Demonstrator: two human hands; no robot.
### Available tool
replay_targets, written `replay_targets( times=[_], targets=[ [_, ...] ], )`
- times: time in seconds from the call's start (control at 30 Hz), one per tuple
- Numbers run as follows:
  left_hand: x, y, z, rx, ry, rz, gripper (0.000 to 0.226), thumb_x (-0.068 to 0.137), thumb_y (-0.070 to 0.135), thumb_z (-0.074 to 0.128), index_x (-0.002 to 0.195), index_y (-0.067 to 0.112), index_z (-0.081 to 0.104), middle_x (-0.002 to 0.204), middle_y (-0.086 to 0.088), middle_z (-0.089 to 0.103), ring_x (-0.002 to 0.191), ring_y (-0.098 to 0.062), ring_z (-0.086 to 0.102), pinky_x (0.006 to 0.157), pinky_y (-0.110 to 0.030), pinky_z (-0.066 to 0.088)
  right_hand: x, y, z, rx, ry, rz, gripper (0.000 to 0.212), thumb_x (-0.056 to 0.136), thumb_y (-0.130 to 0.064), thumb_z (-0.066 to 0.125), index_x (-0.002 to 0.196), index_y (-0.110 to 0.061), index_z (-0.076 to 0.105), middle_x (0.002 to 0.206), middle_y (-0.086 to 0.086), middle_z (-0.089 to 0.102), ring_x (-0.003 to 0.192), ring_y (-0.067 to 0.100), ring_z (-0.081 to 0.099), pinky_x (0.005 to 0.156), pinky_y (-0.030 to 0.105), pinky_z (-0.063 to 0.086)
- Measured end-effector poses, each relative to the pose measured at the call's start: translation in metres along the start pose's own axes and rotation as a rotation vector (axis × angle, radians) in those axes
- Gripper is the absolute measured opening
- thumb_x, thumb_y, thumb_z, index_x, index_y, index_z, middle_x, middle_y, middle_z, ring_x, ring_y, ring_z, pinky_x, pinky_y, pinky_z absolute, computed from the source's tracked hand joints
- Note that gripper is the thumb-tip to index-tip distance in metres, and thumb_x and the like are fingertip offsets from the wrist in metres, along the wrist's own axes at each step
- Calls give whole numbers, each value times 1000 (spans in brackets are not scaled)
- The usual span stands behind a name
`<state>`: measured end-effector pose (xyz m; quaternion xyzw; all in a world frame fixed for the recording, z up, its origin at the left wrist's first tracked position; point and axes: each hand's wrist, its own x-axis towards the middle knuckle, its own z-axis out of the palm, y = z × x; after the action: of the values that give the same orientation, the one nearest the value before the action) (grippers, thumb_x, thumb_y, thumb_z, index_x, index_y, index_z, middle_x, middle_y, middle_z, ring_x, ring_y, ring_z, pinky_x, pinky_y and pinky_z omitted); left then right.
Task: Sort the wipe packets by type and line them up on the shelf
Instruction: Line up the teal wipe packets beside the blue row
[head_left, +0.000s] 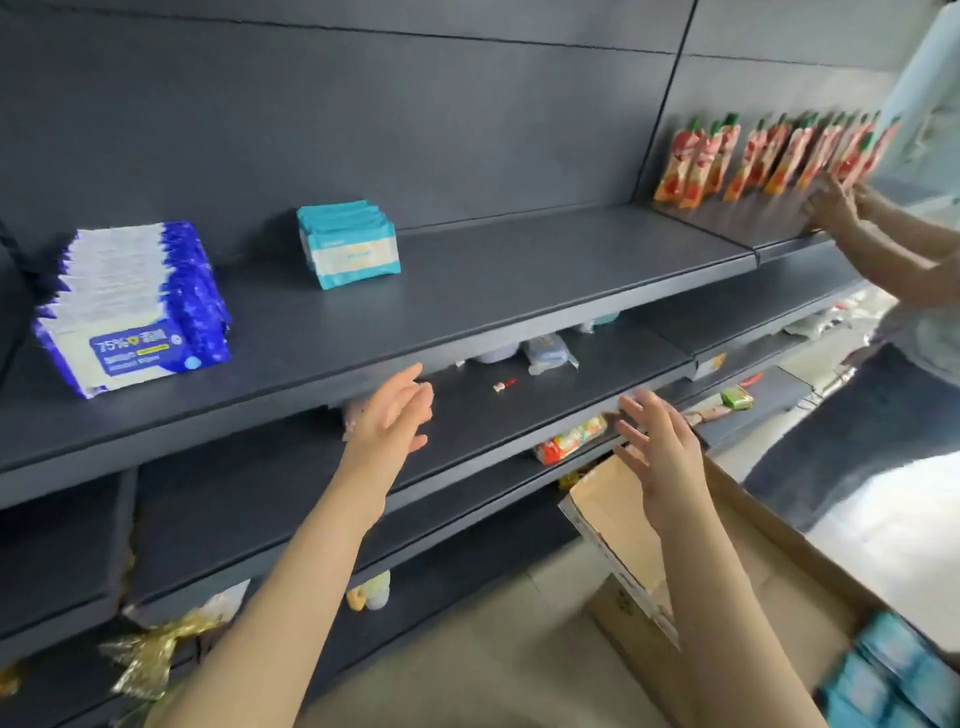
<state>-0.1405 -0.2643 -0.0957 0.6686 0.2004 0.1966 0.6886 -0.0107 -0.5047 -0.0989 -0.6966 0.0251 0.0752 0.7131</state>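
While we hold both hands up before the shelving, neither grips anything. Our left hand (397, 410) is spread with its fingers nearly straight, just below the front lip of the shelf (519, 280). Our right hand (657, 452), at four o'clock from it, has its fingers splayed wide above a flap of the cardboard box (753, 561).

On the shelf, a row of blue-and-white wipe packets (135, 306) stands on edge at nine o'clock in our view. A shorter row of teal wipe packets (350, 241) stands at eleven o'clock, well apart from the blue ones and nearer the back panel. More teal packs (893, 675) lie in the box at five o'clock, blurred.

At two o'clock another person's hands (831, 202) touch a row of red pouches (769, 156) on the neighbouring shelf.
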Motion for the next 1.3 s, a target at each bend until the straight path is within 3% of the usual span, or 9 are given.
replay_targets(
  times=[0.1, 0.23, 0.43, 0.57, 0.7, 0.8, 0.93, 1.1, 1.3],
  targets=[
    [-10, -24, 53, 28, -117, -87, 28, 97, 41, 56, 124, 48, 54, 130, 13, 60, 113, -6, 62, 93, -31, 53, -15, 30, -68, 6, 132, 115, 47, 98, -51, 50, 136, -23, 51, 131, -4, 58, 123, 23, 54, 108, 46, 43],
    [-24, -49, 142, 72, -245, -176, 25, 99, 39, 53, 124, 41, 55, 128, 10, 61, 113, -9, 60, 95, -33, 52, -33, 66, -164, 72, 310, 233, 48, 100, -50, 47, 140, -24, 49, 137, -2, 56, 127, 26, 51, 110, 49, 41],
    [-63, -99, 299, 158, -518, -306, 23, 100, 37, 52, 123, 38, 55, 130, 8, 59, 112, -9, 58, 93, -33, 50, -58, 111, -300, 190, 528, 373, 48, 99, -49, 49, 141, -25, 49, 137, -3, 56, 128, 24, 50, 104, 43, 40],
    [-99, -135, 385, 203, -583, -405, 21, 99, 39, 52, 120, 37, 56, 130, 6, 59, 113, -12, 57, 85, -28, 48, -75, 139, -399, 250, 621, 484, 43, 99, -47, 50, 132, -21, 53, 134, 2, 57, 119, 25, 53, 95, 40, 43],
    [-128, -165, 439, 257, -628, -501, 21, 99, 41, 53, 118, 36, 56, 131, 4, 59, 116, -16, 56, 92, -33, 48, -88, 158, -479, 264, 647, 577, 48, 99, -48, 47, 135, -17, 52, 130, 5, 60, 115, 27, 56, 86, 38, 46],
    [-141, -180, 468, 271, -631, -572, 23, 99, 40, 53, 120, 32, 56, 128, 2, 60, 116, -20, 56, 98, -39, 47, -90, 164, -514, 236, 638, 608, 38, 102, -45, 42, 126, -17, 55, 110, 0, 63, 96, 19, 60, 84, 36, 45],
    [-146, -198, 498, 312, -624, -668, 24, 99, 39, 53, 121, 29, 54, 127, 1, 60, 119, -22, 55, 102, -41, 45, -82, 181, -539, 258, 641, 685, 45, 102, -49, 40, 133, -18, 51, 125, 2, 56, 118, 26, 51, 93, 39, 41],
    [-134, -229, 534, 379, -649, -772, 27, 99, 40, 53, 123, 27, 54, 126, 1, 60, 119, -22, 56, 101, -40, 44, -52, 211, -556, 364, 709, 768, 40, 104, -45, 40, 127, -15, 53, 112, 3, 61, 104, 23, 56, 95, 40, 42],
    [-112, -300, 583, 520, -695, -895, 25, 99, 40, 54, 119, 26, 56, 124, 1, 62, 116, -21, 57, 102, -40, 46, 4, 271, -580, 392, 771, 924, 57, 103, -44, 44, 147, -8, 42, 146, 12, 48, 136, 32, 44, 113, 46, 35]
  ],
)
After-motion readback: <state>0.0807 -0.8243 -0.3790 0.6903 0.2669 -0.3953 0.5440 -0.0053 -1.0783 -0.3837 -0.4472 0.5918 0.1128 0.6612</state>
